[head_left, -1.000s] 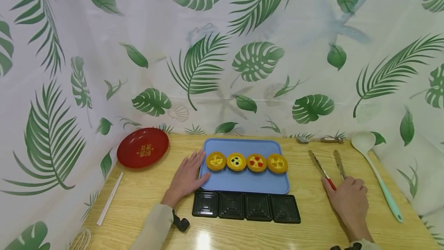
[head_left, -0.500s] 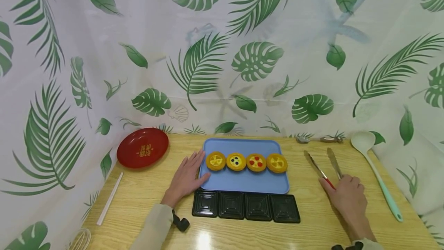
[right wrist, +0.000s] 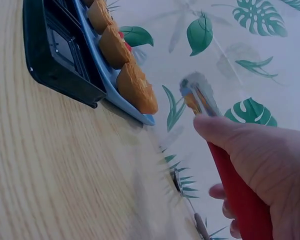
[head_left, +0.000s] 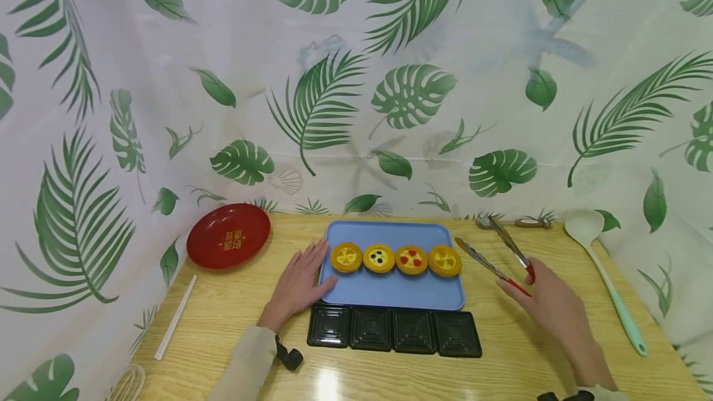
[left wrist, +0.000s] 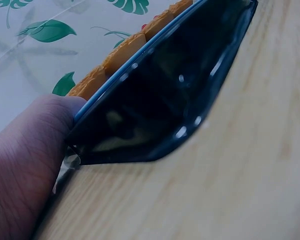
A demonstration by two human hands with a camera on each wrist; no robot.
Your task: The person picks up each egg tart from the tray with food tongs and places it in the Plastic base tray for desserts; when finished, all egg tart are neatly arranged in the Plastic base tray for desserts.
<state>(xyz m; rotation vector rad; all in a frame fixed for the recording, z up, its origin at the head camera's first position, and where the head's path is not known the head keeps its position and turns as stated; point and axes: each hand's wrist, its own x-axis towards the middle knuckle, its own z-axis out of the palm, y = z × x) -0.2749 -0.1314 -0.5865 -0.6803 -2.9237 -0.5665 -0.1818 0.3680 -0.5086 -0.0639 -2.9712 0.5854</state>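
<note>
Head: tongs (head_left: 491, 267) are gripped by the right hand (head_left: 559, 311), arms spread wide; over the last second they've been swung left toward the blue tray (head_left: 390, 293). One tip is now near the rightmost tart (head_left: 445, 261), so a reach to the tarts is judged under way; none is pinched. All four tarts (head_left: 379, 259) are lined up on the tray, black dishes (head_left: 372, 328) in front. Left hand (head_left: 298, 280) is rested at the tray's left edge, fingers straight, nothing held, unchanged.

Left wrist: left hand is seen against the tray edge; fingers are out of frame.

Right wrist: red handle (right wrist: 240, 200) is held; tips are foreshortened, probably raised.
</note>
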